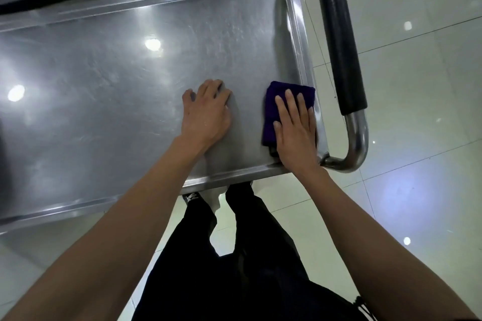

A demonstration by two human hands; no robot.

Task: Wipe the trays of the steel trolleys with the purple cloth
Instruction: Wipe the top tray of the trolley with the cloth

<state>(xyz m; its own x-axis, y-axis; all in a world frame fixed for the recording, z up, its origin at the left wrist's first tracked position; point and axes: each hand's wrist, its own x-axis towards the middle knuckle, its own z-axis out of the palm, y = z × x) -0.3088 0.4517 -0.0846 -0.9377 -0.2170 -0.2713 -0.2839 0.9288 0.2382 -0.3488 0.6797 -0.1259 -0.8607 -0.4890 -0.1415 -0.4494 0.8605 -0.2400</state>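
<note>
Your right hand (296,128) is pressing flat-fingered on the purple cloth (276,101), wiping the tray (117,73) corner. Your left hand (206,112), holding nothing, is bracing the trolley.

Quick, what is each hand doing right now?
Left hand: open, holding nothing, resting on the steel tray.
Right hand: open, fingers straight, pressing the purple cloth flat onto the tray.
</note>
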